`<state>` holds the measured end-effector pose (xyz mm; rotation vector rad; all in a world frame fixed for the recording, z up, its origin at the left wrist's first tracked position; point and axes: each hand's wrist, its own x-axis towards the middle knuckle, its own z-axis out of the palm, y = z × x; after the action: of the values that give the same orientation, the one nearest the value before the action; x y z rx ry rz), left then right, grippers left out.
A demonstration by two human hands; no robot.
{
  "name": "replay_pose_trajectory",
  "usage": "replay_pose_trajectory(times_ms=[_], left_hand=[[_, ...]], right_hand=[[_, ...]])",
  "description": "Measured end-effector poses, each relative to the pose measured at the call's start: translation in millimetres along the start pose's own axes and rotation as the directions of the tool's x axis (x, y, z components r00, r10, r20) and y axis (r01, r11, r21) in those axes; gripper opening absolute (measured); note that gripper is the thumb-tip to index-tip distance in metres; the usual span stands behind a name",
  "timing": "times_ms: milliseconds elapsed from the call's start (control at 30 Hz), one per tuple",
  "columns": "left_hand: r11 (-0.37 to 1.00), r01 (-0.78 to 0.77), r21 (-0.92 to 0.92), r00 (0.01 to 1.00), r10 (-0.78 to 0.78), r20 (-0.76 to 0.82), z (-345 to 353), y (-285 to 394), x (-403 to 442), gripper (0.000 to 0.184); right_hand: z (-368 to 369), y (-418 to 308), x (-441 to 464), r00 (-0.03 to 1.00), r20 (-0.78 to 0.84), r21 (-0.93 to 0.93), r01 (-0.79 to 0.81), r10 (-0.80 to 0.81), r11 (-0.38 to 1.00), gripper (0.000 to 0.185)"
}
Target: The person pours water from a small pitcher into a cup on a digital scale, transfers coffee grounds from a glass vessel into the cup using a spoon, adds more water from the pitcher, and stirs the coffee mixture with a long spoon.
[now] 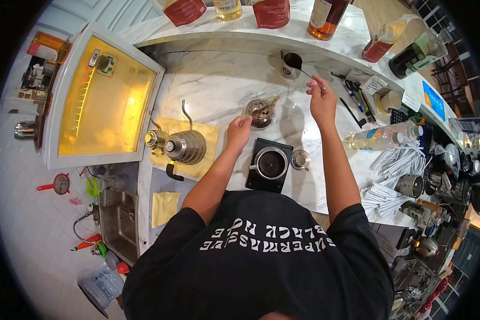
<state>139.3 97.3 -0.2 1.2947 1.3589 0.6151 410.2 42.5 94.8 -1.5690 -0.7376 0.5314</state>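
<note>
The right hand (323, 101) is raised over the far part of the marble-patterned surface (213, 80), its fingertips pinched on the thin handle of a long utensil (307, 74). The utensil slants down and left to a small white mug (286, 69) with a dark logo and a dark opening; whether its tip is inside the mug, I cannot tell. The left hand (238, 133) is lower, fingers curled narrowly beside the rim of a glass jar (262, 120); whether it grips the jar is unclear. The jar has dark contents, and a light-brown stick (272, 101) leans out of it.

Nearer the person's black T-shirt (266, 229), a round handled vessel (272, 162) with a dark interior stands on a black scale (264, 183). A small round glass or metal piece (300, 160) sits just right of the scale. To the left, a gooseneck kettle (186, 148) with a black handle rests on a yellow cloth (211, 132). To the right of the right arm are black-handled scissors (351, 87), a clear bottle (365, 138) lying on its side and bunches of white straws (394, 166).
</note>
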Motion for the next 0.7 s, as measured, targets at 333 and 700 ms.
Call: replay_pose_trajectory(times_ms=[333, 700], left_hand=[[0.984, -0.102, 0.149, 0.974, 0.129, -0.185, 0.7, 5.8, -12.8, 0.031], [0.960, -0.277, 0.042, 0.914, 0.277, -0.297, -52.6, -0.5, -93.1, 0.040]], right_hand=[[-5.9, -24.8, -16.6, 0.833, 0.011, -0.497, 0.485, -0.554, 0.719, 0.018], [-50.8, -97.9, -134.0, 0.856, -0.319, -0.048, 0.415, -0.408, 0.908, 0.026]])
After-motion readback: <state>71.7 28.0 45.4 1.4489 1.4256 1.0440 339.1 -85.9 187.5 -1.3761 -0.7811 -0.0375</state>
